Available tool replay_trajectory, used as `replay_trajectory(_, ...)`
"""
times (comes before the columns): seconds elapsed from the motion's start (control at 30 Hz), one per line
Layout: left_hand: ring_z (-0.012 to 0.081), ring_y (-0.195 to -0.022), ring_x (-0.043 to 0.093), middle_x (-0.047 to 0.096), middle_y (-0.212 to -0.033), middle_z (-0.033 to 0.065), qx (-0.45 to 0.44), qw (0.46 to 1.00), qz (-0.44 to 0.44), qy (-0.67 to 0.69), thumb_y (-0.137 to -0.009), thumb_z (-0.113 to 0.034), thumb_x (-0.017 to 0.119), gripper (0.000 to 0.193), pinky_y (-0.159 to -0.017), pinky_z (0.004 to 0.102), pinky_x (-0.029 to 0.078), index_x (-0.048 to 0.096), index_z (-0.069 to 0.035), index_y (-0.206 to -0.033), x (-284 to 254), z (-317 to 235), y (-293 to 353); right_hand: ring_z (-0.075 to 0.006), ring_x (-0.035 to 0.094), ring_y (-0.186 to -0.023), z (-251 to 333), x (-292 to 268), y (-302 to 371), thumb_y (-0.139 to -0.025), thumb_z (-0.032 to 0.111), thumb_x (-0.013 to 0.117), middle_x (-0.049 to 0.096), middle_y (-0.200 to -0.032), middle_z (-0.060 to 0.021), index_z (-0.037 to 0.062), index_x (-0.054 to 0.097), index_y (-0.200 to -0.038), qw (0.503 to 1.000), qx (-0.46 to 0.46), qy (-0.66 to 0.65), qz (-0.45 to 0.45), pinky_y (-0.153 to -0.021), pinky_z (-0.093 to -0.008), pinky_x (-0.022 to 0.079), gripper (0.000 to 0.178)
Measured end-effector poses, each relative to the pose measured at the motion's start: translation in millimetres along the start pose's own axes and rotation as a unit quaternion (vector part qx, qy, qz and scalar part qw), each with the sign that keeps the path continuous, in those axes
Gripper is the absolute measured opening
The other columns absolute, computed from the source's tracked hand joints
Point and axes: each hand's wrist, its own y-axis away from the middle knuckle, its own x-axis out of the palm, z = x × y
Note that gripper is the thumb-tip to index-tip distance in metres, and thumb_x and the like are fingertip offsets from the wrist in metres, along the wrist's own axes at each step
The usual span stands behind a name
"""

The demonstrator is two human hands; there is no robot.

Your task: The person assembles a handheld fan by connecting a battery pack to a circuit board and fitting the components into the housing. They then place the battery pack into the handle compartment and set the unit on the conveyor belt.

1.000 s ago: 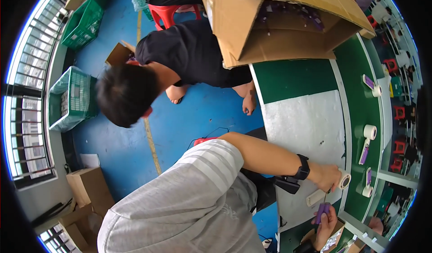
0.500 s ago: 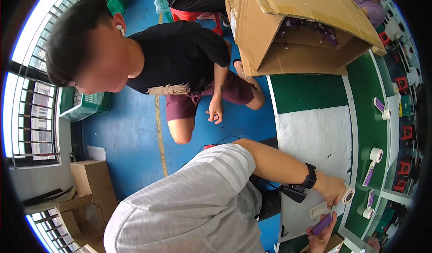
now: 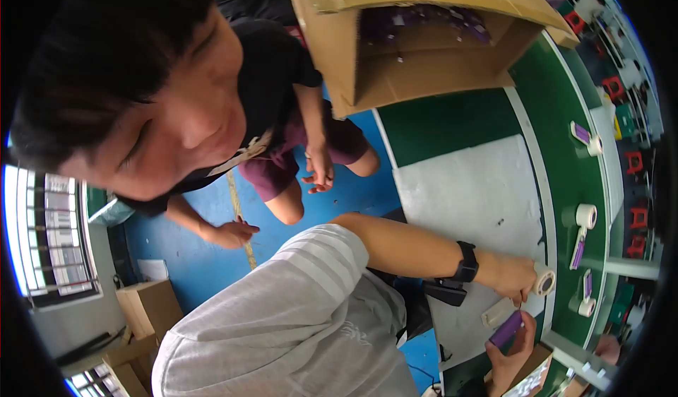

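Four purple blocks show outside the carton (image 3: 417, 79): three along the tabletop's (image 3: 452, 130) far green strip (image 3: 565, 178), one over its white sheet's (image 3: 466, 192) lower corner, where the right hand's (image 3: 514, 360) half-curled fingers grip it. Of four white rolls, one (image 3: 544, 282) adjoins the left hand (image 3: 510, 275), its fingers bunched nearly closed, hold unclear.

Your right hand (image 3: 519, 351) grips a purple block (image 3: 506, 330). Your left hand (image 3: 512, 277) is near its upper end, just beside a tape roll (image 3: 544, 282). Ahead of you, an open cardboard box (image 3: 321, 51) holds purple pieces (image 3: 424, 19). A co-worker (image 3: 272, 65) in a black shirt leans in on your left, above the blue floor (image 3: 346, 203).
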Motion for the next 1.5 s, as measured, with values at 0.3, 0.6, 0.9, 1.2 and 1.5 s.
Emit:
replay_trajectory(0.3, 0.0366, -0.061, 0.059, 0.059, -0.066, 0.0193, 0.057, 0.998, 0.005, -0.038, -0.074, -0.011, 0.061, 0.011, -0.055, 0.0424, 0.046, 0.062, 0.000, -0.072, -3.5, 5.3, -1.2, -0.0310, 0.057, -0.109, -17.3, 32.5, -17.1, -0.052, 0.001, 0.077, 0.058, -0.117, -0.0168, -0.0016, 0.055, -0.120, 0.979, -0.136, 0.138, -0.064, -0.097, -0.0359, 0.043, 0.071)
replay_trajectory(0.6, 0.0339, -0.080, 0.066, 0.068, -0.094, 0.0163, -0.091, 0.992, 0.088, 0.001, -0.083, -0.005, 0.064, 0.022, -0.070, 0.0371, 0.052, 0.069, -0.005, -0.105, -22.5, -20.0, -10.7, -0.0317, 0.059, -0.109, -12.5, 29.8, -9.2, -0.053, 0.005, 0.084, 0.056, -0.124, -0.0180, 0.0004, 0.064, -0.113, 0.980, -0.131, 0.090, -0.117, -0.092, -0.0380, 0.050, 0.063)
replay_trajectory(0.9, 0.0330, -0.083, 0.066, 0.068, -0.101, 0.0175, -0.099, 0.991, 0.087, -0.004, -0.083, -0.001, 0.065, 0.026, -0.070, 0.0363, 0.052, 0.069, -0.004, -0.109, -20.7, -19.4, -8.6, -0.0336, 0.056, -0.112, -17.2, 31.0, -7.4, -0.056, 0.002, 0.082, 0.052, -0.128, -0.0184, 0.0011, 0.065, -0.112, 0.978, -0.153, 0.086, -0.108, -0.091, -0.0390, 0.051, 0.058)
replay_trajectory(1.2, 0.0388, -0.085, 0.065, 0.066, -0.100, 0.0233, -0.098, 0.992, 0.084, -0.015, -0.084, -0.001, 0.063, 0.023, -0.076, 0.0414, 0.053, 0.069, -0.001, -0.106, -21.2, -21.2, -8.3, -0.0348, 0.055, -0.113, -14.0, 32.9, -10.4, -0.058, 0.000, 0.082, 0.051, -0.129, -0.0178, 0.0008, 0.063, -0.112, 0.980, -0.135, 0.089, -0.117, -0.092, -0.0402, 0.051, 0.057)
replay_trajectory(1.5, 0.0396, -0.090, 0.064, 0.065, -0.102, 0.0230, -0.071, 0.995, 0.068, -0.026, -0.085, 0.000, 0.061, 0.026, -0.082, 0.0422, 0.052, 0.068, -0.004, -0.110, -19.9, -17.0, -5.0, -0.0340, 0.056, -0.115, -11.4, 44.5, -3.1, -0.060, 0.001, 0.083, 0.052, -0.130, -0.0170, -0.0006, 0.064, -0.109, 0.982, -0.062, 0.065, -0.166, -0.089, -0.0387, 0.054, 0.052)
